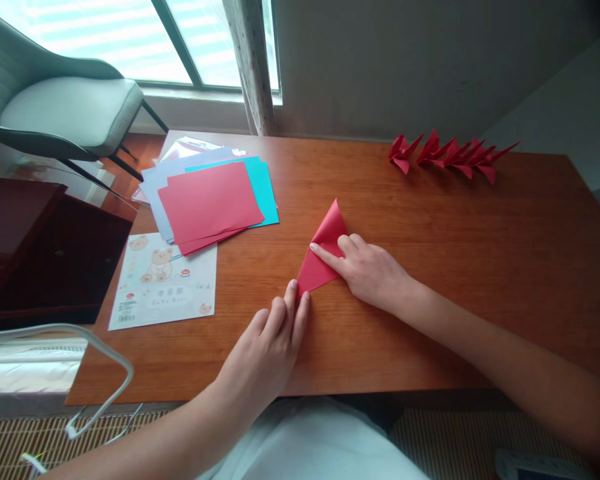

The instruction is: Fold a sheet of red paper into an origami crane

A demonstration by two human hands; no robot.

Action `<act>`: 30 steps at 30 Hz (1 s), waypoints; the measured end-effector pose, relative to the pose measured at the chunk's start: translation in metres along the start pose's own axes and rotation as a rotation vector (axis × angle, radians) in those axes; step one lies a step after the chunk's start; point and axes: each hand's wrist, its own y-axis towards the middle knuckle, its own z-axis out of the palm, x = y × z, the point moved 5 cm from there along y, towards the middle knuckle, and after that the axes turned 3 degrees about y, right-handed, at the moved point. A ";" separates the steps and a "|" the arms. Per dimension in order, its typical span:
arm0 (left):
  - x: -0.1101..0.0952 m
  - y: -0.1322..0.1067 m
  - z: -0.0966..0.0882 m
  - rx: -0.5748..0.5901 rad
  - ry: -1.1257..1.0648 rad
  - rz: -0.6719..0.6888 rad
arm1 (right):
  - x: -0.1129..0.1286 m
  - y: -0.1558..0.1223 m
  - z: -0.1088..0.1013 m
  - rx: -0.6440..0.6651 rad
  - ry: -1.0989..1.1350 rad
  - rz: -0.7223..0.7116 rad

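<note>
A red sheet of paper, folded into a triangle, lies on the wooden table in front of me. Its upper part bulges up towards the tip, not pressed flat. My left hand holds the near corner down between its fingertips. Across the middle of the paper lies the stretched index finger of my right hand, its tip at the left edge. The other fingers of that hand are bent, near the right edge, and its thumb is hidden.
Several folded red paper cranes stand in a row at the back right. To the left are stacked red sheets, blue sheets and a bear-printed sheet. A chair stands beyond the table's left end.
</note>
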 end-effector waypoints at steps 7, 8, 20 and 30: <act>-0.001 -0.028 -0.009 -0.015 -0.041 0.032 | 0.001 0.000 0.000 -0.006 0.004 0.003; 0.001 -0.033 -0.012 -0.032 -0.061 0.027 | 0.001 0.000 0.000 -0.010 0.005 0.001; 0.013 0.032 0.004 -0.140 -0.372 -0.142 | 0.004 -0.001 -0.001 -0.038 -0.022 0.004; 0.009 0.030 0.014 -0.138 -0.356 -0.144 | -0.023 0.013 -0.008 0.025 -0.101 0.044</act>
